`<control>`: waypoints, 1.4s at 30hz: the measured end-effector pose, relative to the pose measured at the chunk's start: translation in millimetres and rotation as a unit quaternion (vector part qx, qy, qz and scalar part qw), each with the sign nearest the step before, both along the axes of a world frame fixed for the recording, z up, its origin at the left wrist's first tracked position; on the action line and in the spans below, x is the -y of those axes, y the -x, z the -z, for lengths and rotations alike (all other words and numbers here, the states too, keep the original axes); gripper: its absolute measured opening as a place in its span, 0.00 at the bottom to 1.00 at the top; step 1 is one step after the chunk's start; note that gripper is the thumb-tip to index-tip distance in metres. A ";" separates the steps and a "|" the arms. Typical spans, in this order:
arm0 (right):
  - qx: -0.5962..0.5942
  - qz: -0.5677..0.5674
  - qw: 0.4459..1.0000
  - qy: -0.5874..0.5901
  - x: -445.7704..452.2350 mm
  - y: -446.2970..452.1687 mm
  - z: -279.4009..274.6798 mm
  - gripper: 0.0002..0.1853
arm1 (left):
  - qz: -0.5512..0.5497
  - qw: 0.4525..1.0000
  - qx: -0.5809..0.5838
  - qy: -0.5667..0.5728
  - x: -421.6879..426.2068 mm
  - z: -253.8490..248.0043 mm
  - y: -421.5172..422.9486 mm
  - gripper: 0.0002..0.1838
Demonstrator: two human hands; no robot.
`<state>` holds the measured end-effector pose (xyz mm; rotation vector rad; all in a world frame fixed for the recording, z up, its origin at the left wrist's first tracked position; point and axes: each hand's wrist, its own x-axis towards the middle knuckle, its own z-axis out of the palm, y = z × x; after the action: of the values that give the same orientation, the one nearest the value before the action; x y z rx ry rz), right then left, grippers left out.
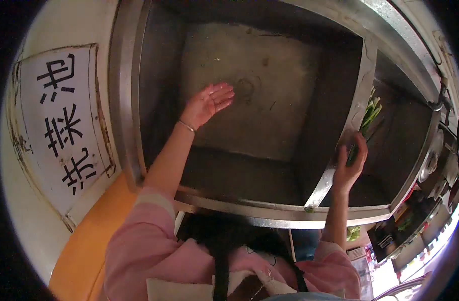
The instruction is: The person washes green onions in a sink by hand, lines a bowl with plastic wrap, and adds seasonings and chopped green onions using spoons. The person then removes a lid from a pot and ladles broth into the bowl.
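My left hand [208,105] is stretched over the large metal sink basin [249,60], palm turned up and fingers extended, with nothing in it. A thin bangle [187,126] circles that wrist. On the right, my right hand [351,168] is at the metal divider [357,108] between the two basins. Its thumb and fingers are curved but apart, and a bit of dark green shows in the gap. Just beyond the fingertips, green leafy stalks [371,114] lie in the smaller right basin. Whether the fingers touch the stalks or the divider is hard to tell.
A white sign [61,125] with black Chinese characters is on the wall at left. Below it is an orange surface [86,236]. Small yellowish specks [217,59] dot the large basin's floor. Some greens [353,233] are low at right, beyond the sink's front rim [269,219].
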<state>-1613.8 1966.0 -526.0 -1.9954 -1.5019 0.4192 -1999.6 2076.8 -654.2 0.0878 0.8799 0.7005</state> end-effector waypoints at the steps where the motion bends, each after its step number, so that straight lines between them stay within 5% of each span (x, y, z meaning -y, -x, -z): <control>1: 0.024 -0.009 0.999 -0.025 0.4 13.0 -4.1 0.21 | -0.010 1.000 0.023 0.007 -3.7 -9.4 -5.1 0.22; 6: -0.090 -0.032 0.995 -0.025 -18.1 71.6 -21.6 0.20 | 0.033 0.996 0.072 -0.029 -18.2 -53.0 -37.6 0.23; 17: 0.030 -0.073 0.993 -0.089 -77.2 104.7 -4.6 0.14 | 0.158 0.966 0.195 -0.067 -8.4 -123.2 -115.2 0.27; 22: -0.025 -0.092 0.989 -0.111 -55.6 81.3 -14.8 0.11 | 0.170 0.972 0.160 0.008 10.0 -129.8 -125.6 0.28; 29: -0.145 0.001 0.988 -0.056 23.4 44.3 -47.4 0.11 | 0.247 0.954 0.167 0.016 37.6 -150.6 -156.8 0.26; 32: -0.061 0.130 0.989 -0.039 89.3 -8.8 -56.8 0.10 | 0.309 0.944 0.106 -0.056 55.9 -144.3 -163.9 0.24; 34: -0.011 0.279 0.960 0.003 139.4 -45.8 -61.3 0.08 | 0.399 0.850 -0.155 -0.307 75.8 -131.5 -159.2 0.24; 36: 0.138 0.251 0.957 0.050 196.8 -85.5 -57.7 0.08 | 0.470 0.645 -0.335 -0.501 86.9 -156.1 -165.9 0.27; 38: 0.179 0.192 0.960 0.097 243.7 -107.7 -58.0 0.06 | 0.551 0.478 -0.445 -0.520 105.1 -158.0 -158.7 0.36; 41: 0.226 0.135 0.958 0.110 287.6 -119.7 -59.3 0.08 | 0.623 0.466 -0.466 -0.420 122.9 -122.8 -114.3 0.46; 42: 0.237 0.121 0.961 0.079 298.6 -117.2 -60.3 0.13 | 0.636 0.533 -0.408 -0.380 117.5 -162.1 -124.3 0.47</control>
<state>-1496.6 1667.4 -465.6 -2.4989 -1.4987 -0.0538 -1875.3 1959.3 -492.2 1.8191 1.0141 -0.5347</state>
